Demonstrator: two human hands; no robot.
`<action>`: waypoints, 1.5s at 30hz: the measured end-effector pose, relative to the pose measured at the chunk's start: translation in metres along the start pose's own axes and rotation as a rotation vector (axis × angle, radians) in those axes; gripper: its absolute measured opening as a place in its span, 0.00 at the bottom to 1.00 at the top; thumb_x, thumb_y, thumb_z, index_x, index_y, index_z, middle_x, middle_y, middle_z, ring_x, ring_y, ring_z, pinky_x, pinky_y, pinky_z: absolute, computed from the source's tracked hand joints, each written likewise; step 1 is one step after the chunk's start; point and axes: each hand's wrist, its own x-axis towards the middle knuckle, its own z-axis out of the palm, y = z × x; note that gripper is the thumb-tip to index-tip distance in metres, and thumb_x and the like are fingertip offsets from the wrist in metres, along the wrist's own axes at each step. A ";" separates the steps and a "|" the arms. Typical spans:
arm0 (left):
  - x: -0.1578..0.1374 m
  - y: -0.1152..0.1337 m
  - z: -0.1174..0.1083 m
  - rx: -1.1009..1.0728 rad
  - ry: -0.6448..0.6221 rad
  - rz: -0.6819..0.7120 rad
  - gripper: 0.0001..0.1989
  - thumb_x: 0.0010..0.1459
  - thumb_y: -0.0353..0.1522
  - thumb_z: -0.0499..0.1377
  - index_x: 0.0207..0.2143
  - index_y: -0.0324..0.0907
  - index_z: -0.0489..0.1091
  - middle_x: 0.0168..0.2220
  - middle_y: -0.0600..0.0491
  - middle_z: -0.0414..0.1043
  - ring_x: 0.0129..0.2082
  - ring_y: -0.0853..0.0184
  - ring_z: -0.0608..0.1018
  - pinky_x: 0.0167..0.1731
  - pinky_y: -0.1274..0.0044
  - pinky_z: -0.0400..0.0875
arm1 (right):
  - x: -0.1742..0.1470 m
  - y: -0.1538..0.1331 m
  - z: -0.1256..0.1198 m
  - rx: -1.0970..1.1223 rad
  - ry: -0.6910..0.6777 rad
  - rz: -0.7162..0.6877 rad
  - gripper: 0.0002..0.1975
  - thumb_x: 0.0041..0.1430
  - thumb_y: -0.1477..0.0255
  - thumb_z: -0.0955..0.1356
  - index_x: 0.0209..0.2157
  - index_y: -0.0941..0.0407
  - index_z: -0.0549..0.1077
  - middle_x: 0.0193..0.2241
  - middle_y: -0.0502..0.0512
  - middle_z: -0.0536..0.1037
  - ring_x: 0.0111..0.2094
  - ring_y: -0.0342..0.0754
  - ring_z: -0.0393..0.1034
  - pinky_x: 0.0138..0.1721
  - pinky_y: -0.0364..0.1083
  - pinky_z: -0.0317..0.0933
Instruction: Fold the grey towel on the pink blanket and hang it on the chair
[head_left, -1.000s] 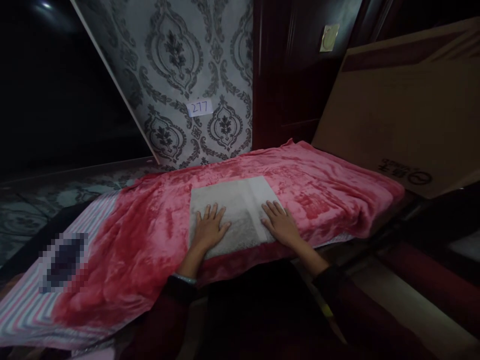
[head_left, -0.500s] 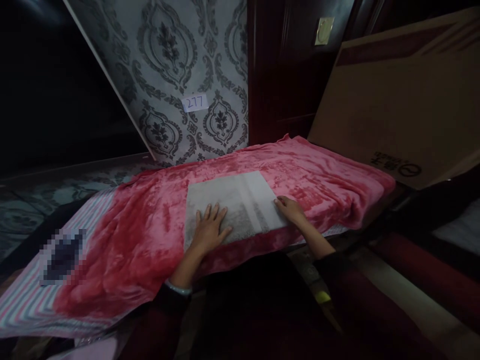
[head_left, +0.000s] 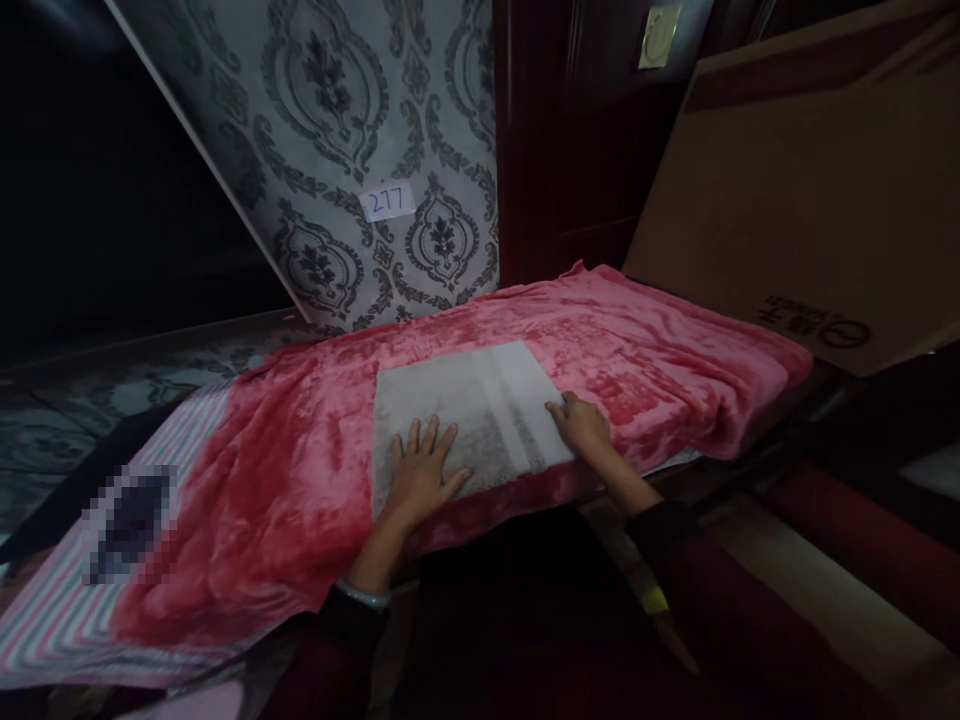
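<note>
A flat, four-sided sheet [head_left: 480, 390], pale grey with a darker mottled area and a lighter stripe, lies on a rumpled pink-red plush blanket [head_left: 315, 450]. I cannot tell its material. On its near left part, my left hand [head_left: 424, 475] rests palm down with the fingers spread. My right hand [head_left: 585, 425] is at the sheet's right edge, its fingers curled and the thumb toward the sheet. A small dark spot shows by the right index finger; what those fingers hold is hidden.
A striped cloth [head_left: 75, 610] shows under the blanket at the left. A large cardboard panel [head_left: 802, 200] leans behind the right end. Patterned wallpaper [head_left: 330, 90] bears a paper label [head_left: 388, 201] reading 277. A dark screen-like panel [head_left: 112, 190] stands at the left.
The right hand has curled more and turned at the sheet's edge. My left hand stays flat, shifted slightly down. The whole view has shifted a little; the sheet lies in the same place.
</note>
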 end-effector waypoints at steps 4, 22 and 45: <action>0.000 -0.001 0.002 0.004 0.015 0.007 0.38 0.65 0.51 0.55 0.73 0.50 0.51 0.75 0.45 0.45 0.73 0.41 0.47 0.66 0.43 0.46 | 0.004 -0.007 -0.007 0.008 -0.021 0.008 0.24 0.74 0.58 0.57 0.58 0.58 0.70 0.51 0.68 0.78 0.53 0.59 0.74 0.49 0.51 0.64; -0.001 -0.005 0.000 -0.068 -0.014 0.014 0.40 0.63 0.51 0.57 0.72 0.50 0.52 0.74 0.45 0.45 0.73 0.41 0.47 0.67 0.45 0.46 | 0.010 -0.001 -0.005 -0.076 -0.035 -0.094 0.24 0.74 0.61 0.57 0.64 0.56 0.64 0.49 0.67 0.79 0.51 0.59 0.74 0.50 0.53 0.64; 0.149 -0.035 -0.002 -0.047 0.031 -0.145 0.31 0.71 0.46 0.43 0.71 0.46 0.55 0.73 0.43 0.51 0.72 0.49 0.54 0.67 0.49 0.48 | 0.101 -0.096 0.040 -0.073 0.003 -0.502 0.29 0.74 0.57 0.56 0.71 0.51 0.57 0.73 0.58 0.51 0.73 0.59 0.42 0.69 0.64 0.38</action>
